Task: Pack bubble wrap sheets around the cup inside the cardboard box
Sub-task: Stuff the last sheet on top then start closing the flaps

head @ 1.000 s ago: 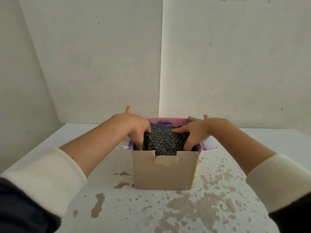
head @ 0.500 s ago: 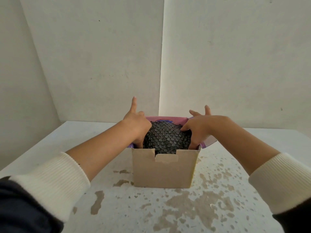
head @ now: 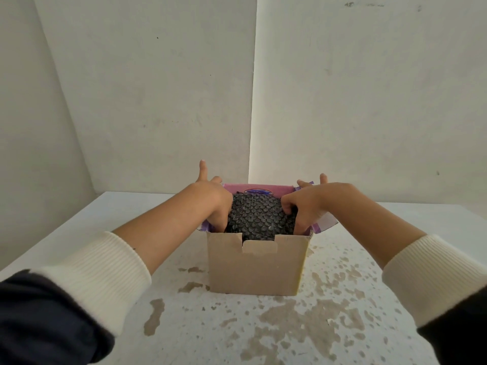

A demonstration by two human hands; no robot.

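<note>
A small brown cardboard box (head: 257,267) stands open on the table, its flaps purple and pink on the inside. Dark bubble wrap (head: 257,217) bulges out of its top and hides the cup. My left hand (head: 213,204) is pushed down between the wrap and the box's left wall, with one finger pointing up. My right hand (head: 303,206) grips the wrap's right side, thumb and curled fingers pressing into it, other fingers down along the right wall.
The box sits mid-table on a white top (head: 263,325) with worn brown patches. Bare white walls (head: 158,88) meet in a corner just behind the table's far edge.
Both hands have shifted from resting on top of the wrap to its sides and gone deeper into the box. The wrap now domes higher. My left finger has lifted.
</note>
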